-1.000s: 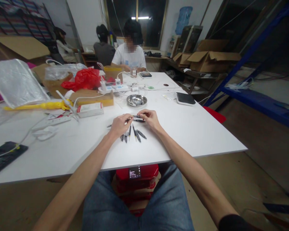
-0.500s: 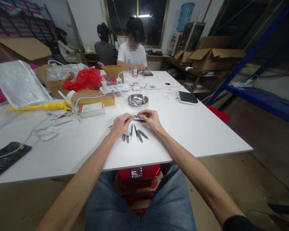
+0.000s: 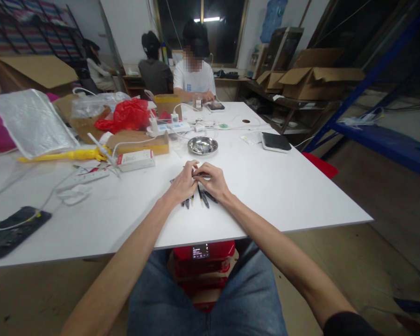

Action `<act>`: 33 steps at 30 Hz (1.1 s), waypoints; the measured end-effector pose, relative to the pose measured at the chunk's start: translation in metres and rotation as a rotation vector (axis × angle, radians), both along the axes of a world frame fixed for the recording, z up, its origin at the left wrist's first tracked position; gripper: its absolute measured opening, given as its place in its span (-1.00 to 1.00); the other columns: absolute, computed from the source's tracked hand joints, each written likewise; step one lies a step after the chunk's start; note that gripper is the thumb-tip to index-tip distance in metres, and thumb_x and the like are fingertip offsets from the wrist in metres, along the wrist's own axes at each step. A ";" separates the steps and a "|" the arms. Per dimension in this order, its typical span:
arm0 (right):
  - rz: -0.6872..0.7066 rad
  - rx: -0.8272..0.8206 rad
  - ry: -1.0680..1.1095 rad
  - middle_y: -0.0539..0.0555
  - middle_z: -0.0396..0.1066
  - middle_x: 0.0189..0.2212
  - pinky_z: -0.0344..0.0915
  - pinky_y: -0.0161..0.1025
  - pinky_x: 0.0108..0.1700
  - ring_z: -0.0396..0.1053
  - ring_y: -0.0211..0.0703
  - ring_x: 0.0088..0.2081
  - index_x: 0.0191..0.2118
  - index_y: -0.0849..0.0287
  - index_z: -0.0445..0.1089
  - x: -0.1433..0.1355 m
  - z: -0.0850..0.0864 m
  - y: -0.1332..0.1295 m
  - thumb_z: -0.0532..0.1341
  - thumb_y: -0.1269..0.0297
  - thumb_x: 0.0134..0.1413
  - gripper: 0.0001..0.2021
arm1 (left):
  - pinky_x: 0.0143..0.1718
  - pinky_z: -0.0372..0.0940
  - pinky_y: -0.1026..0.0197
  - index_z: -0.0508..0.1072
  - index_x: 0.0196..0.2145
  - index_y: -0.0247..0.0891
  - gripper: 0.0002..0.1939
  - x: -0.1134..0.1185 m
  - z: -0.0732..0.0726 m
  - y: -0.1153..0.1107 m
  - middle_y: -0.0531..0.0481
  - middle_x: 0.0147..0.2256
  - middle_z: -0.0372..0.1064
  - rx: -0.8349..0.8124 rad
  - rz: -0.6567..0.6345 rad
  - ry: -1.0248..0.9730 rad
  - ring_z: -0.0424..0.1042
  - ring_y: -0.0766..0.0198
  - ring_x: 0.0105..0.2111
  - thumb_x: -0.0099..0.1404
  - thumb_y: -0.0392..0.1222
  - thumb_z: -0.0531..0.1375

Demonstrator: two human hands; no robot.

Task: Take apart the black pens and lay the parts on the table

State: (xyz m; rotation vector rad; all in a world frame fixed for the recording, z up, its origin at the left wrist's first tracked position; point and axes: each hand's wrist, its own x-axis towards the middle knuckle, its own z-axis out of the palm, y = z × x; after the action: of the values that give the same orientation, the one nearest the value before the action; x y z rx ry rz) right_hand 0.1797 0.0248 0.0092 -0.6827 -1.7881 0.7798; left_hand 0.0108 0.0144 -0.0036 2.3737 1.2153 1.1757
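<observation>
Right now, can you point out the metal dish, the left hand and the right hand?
Metal dish (image 3: 203, 153): head view, its near wall.
Left hand (image 3: 183, 185): head view, back of the hand.
Right hand (image 3: 214, 179): head view, back of the hand.

The near right corner of the flat white tabletop (image 3: 287, 193) is free; farther in, a round silvery metal dish (image 3: 210, 150) obstructs.

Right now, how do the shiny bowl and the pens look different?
The bowl is round and wide; the pens are long and thin. The bowl is shiny silver; the pens look mostly dark. The bowl sits farther back; the pens lie nearer the front edge. Both are on the white table.
</observation>
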 end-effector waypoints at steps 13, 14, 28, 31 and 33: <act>-0.163 -0.260 0.066 0.00 0.43 -0.56 0.30 -0.29 -0.41 0.35 -0.24 -0.53 -0.37 0.21 0.48 -0.007 -0.002 0.004 0.28 0.04 0.16 -0.70 | 0.36 0.14 -0.20 -0.09 0.37 -0.12 -0.01 0.014 0.025 -0.016 -0.22 0.28 0.02 0.178 -0.065 0.082 0.06 -0.05 0.34 0.02 -0.53 0.11; -0.170 -0.292 0.108 -0.01 0.42 -0.58 0.29 -0.30 -0.44 0.33 -0.25 -0.55 -0.37 0.21 0.48 -0.006 -0.001 0.005 0.29 0.01 0.14 -0.68 | 0.37 0.11 -0.20 -0.08 0.38 -0.12 -0.03 0.011 0.026 -0.015 -0.21 0.30 0.01 0.192 -0.054 0.082 0.05 -0.04 0.35 0.05 -0.52 0.11; -0.228 -0.505 0.230 0.01 0.45 -0.59 0.21 -0.34 -0.60 0.36 -0.24 -0.59 -0.39 0.22 0.46 0.001 -0.013 0.018 0.34 -0.08 -0.04 -0.61 | 0.21 0.22 -0.02 0.35 0.07 -0.25 -0.59 -0.051 0.017 0.010 -0.17 0.01 0.36 0.128 0.363 0.029 0.33 0.06 0.09 0.30 -0.41 -0.01; -0.240 -0.520 0.253 0.02 0.45 -0.59 0.19 -0.34 -0.60 0.38 -0.24 -0.58 -0.40 0.22 0.46 0.004 -0.015 0.021 0.35 -0.10 -0.06 -0.59 | 0.10 0.27 -0.01 0.46 -0.14 -0.24 -0.53 -0.078 0.017 0.014 -0.14 -0.13 0.37 0.068 0.509 0.117 0.39 0.03 -0.03 0.06 -0.55 -0.01; -0.238 -0.530 0.277 0.02 0.45 -0.59 0.19 -0.34 -0.60 0.37 -0.25 -0.59 -0.41 0.22 0.45 0.005 -0.015 0.022 0.36 -0.11 -0.07 -0.58 | 0.04 0.29 0.02 0.48 -0.18 -0.23 -0.51 -0.097 0.014 0.018 -0.11 -0.19 0.38 0.003 0.525 0.188 0.40 0.03 -0.07 -0.01 -0.55 0.01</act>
State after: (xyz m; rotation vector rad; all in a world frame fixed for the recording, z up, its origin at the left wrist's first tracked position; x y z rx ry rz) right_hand 0.1848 0.0469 -0.0057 -1.0535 -1.2247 1.1354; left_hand -0.0859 0.0320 0.0100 2.2741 1.9854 1.0940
